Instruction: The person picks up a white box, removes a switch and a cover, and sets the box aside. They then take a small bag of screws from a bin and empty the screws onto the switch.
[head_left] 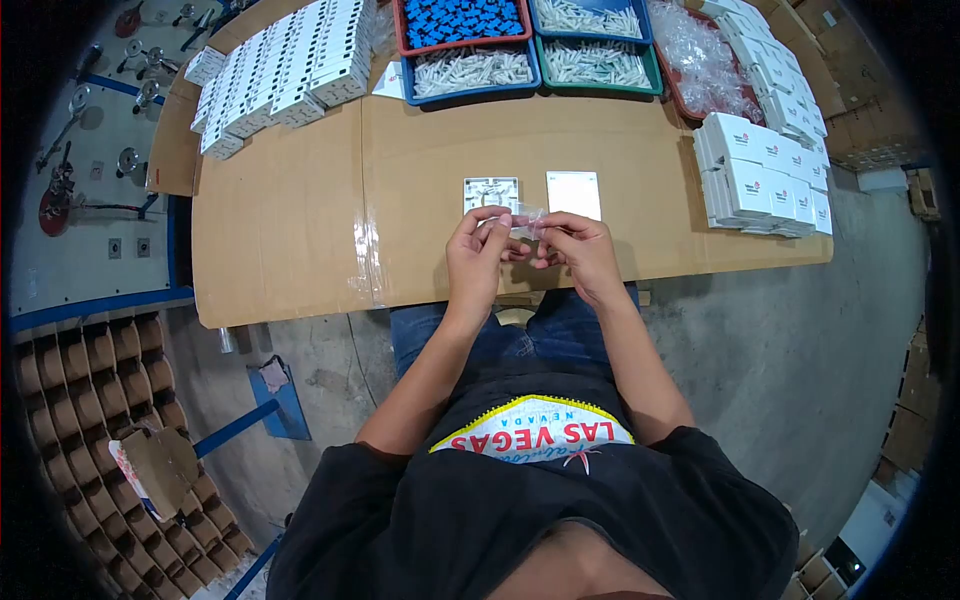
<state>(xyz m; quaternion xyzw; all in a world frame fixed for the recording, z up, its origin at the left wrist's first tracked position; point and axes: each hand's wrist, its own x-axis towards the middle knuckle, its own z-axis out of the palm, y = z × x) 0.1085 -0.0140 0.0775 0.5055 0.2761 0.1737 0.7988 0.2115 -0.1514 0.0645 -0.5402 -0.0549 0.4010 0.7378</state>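
Note:
A small clear plastic bag [530, 216] is stretched between my two hands, above the near part of the cardboard-covered table. My left hand [477, 256] pinches its left side between thumb and fingers. On the other side my right hand [584, 252] grips it with thumb and forefinger. What the bag contains is too small to make out. Just beyond my left hand lies a white square fitting [490, 188] with its inner frame facing up. A plain white square plate [573, 188] lies beside it, partly behind my right hand.
White fittings [290, 70] are stacked at the back left. Trays hold blue pieces [465, 22] and white plugs [472, 72]. A red tray of clear bags [700, 60] stands at the back right, near stacked white boxes [765, 180]. Cardboard [280, 220] covers the table.

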